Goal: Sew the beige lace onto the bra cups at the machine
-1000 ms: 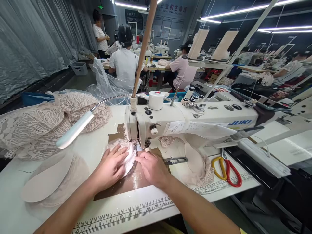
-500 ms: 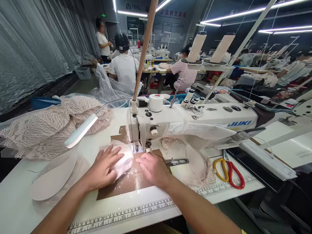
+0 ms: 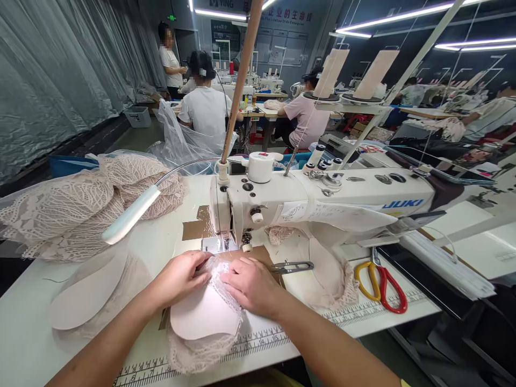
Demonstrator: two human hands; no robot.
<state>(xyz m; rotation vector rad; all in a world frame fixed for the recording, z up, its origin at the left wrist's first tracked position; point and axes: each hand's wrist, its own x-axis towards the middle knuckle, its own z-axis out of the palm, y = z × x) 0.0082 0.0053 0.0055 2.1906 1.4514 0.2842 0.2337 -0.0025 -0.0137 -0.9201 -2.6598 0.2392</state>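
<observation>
A pale pink bra cup edged with lace lies in front of the sewing machine's needle and presser foot, its lace hem hanging toward the printed ruler. My left hand pinches its upper left edge between thumb and fingers. On the upper right edge, the curled fingers of my right hand grip the lace. Just right of that hand lie thread snips. The fingertips hide part of the cup's top edge.
Another cup with lace lies at left, below heaped lace pieces. A lamp reaches over the table. Red and yellow scissors and a further cup lie at right. Co-workers sit beyond the machine.
The cup has turned and spread out toward me, showing its smooth side and lace hem. My left hand went from lying flat on it to pinching its edge; my right hand now grips it too.
</observation>
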